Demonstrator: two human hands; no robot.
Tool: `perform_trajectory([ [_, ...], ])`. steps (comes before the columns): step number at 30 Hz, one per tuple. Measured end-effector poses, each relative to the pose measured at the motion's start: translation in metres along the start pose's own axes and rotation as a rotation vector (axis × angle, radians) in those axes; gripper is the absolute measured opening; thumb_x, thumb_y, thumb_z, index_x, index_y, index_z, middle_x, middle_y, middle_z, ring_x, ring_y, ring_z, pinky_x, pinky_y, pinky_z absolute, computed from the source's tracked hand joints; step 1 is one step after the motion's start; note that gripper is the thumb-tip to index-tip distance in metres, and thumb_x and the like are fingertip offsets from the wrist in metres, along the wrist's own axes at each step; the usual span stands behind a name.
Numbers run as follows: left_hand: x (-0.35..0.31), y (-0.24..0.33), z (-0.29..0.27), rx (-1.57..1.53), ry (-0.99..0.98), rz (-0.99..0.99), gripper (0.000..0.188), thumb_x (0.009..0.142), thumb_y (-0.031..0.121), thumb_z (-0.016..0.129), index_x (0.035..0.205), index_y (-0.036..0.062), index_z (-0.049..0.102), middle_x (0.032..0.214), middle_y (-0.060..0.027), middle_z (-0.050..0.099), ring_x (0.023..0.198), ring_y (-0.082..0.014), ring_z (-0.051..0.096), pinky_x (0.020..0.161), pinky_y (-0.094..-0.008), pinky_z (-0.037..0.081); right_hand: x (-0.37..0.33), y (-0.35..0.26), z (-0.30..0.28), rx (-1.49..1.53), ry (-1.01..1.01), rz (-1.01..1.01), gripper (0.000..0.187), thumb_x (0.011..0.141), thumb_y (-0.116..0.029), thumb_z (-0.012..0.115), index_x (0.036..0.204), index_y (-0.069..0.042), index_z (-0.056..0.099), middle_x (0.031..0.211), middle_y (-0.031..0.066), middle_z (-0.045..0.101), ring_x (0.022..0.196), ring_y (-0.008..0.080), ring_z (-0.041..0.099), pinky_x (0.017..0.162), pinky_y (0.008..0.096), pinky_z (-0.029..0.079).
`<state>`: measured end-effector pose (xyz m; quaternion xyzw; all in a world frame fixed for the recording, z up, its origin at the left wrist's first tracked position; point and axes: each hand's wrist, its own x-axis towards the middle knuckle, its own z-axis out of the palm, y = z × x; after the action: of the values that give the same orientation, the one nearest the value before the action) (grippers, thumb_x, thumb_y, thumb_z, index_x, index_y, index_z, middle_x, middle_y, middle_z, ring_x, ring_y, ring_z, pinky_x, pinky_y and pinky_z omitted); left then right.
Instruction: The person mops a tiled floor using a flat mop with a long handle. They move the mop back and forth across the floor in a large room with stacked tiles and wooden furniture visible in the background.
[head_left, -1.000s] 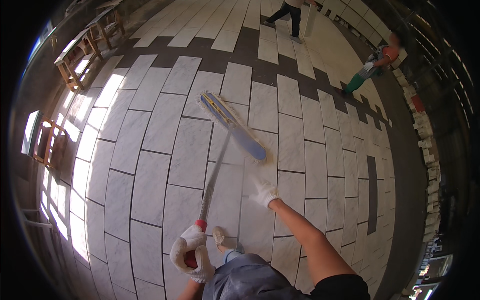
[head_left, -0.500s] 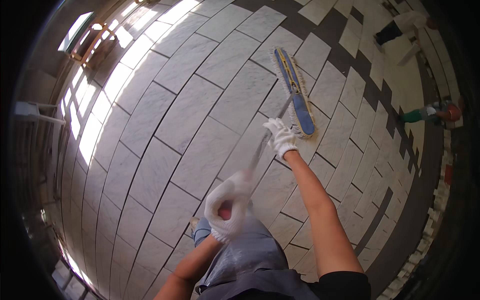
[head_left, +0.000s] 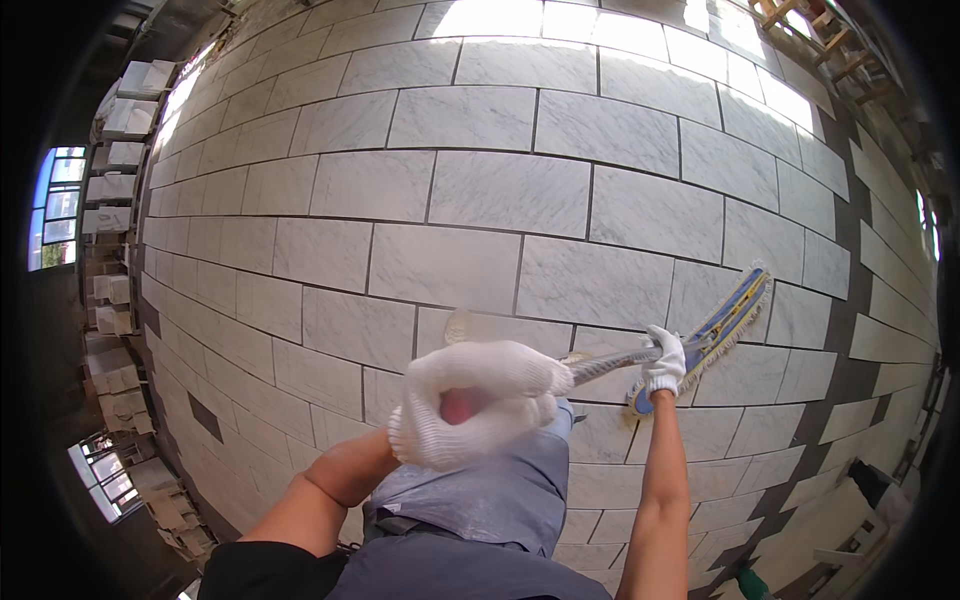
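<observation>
My left hand (head_left: 480,405), in a white knit glove, is wrapped round the top end of a mop handle (head_left: 618,364), close in front of my body. A reddish end shows inside the curl of its fingers. Farther down the handle, to the right, my right hand (head_left: 664,362) in a matching glove is closed on the shaft. The handle runs to a long flat dust mop head (head_left: 735,308), blue and yellow with a pale fringe, lying slantwise on the floor. My right hand partly covers the mop head's near end.
Large pale marbled tiles (head_left: 600,270) with dark joints cover the floor, with dark grey strips at the right. Stacked pale slabs or boxes (head_left: 112,188) line the left edge. A wooden frame (head_left: 835,40) stands far right. Part of another person (head_left: 872,485) shows lower right.
My view has turned left across the floor. The mop head has swung from ahead of me to my right side and nearer. Both hands remain on the handle.
</observation>
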<state>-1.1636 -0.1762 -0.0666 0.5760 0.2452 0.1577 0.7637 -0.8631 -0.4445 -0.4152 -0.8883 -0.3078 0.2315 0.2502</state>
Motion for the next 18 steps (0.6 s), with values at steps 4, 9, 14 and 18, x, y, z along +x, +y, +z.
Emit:
perform_trajectory([
  [4, -0.085, 0.013, -0.121, -0.066, 0.351, 0.263, 0.028, 0.09, 0.009, 0.06, 0.117, 0.0031, 0.064, 0.074, -0.0077, 0.063, 0.072, -0.0265, 0.064, 0.082, -0.055, 0.053, 0.007, -0.168, 0.091, -0.091, -0.029, -0.345, 0.029, 0.078, -0.006, 0.066, 0.105, -0.015, 0.074, 0.096, 0.0098, 0.072, 0.098, 0.0322, 0.066, 0.112, 0.0448, 0.042],
  [9, -0.2, 0.083, -0.257, 0.108, 0.487, 0.533, 0.044, 0.097, 0.009, 0.046, 0.141, 0.0047, 0.052, 0.066, 0.0025, 0.043, 0.065, -0.0142, 0.044, 0.078, -0.0396, 0.038, -0.013, -0.412, 0.213, -0.094, -0.186, -0.537, 0.018, 0.081, -0.011, 0.07, 0.098, -0.018, 0.074, 0.089, 0.0064, 0.074, 0.092, 0.0287, 0.069, 0.112, 0.0444, 0.043],
  [14, -0.301, 0.162, -0.293, 0.359, 0.665, 0.681, 0.044, 0.103, 0.018, 0.044, 0.143, 0.0012, 0.05, 0.066, 0.0053, 0.036, 0.067, -0.0099, 0.037, 0.076, -0.0339, 0.032, -0.057, -0.61, 0.3, 0.059, -0.479, -0.736, 0.027, 0.079, -0.01, 0.071, 0.105, -0.02, 0.073, 0.096, 0.0033, 0.074, 0.102, 0.0269, 0.067, 0.109, 0.0407, 0.045],
  [18, -0.332, 0.176, -0.301, 0.607, 0.475, 0.845, 0.008, 0.088, 0.013, 0.06, 0.091, 0.0065, 0.057, 0.092, -0.0117, 0.063, 0.088, -0.028, 0.065, 0.073, -0.0465, 0.053, -0.071, -0.677, 0.344, 0.025, -0.647, -0.87, 0.021, 0.077, -0.017, 0.074, 0.096, -0.024, 0.077, 0.093, 0.005, 0.074, 0.096, 0.0289, 0.068, 0.088, 0.0405, 0.053],
])
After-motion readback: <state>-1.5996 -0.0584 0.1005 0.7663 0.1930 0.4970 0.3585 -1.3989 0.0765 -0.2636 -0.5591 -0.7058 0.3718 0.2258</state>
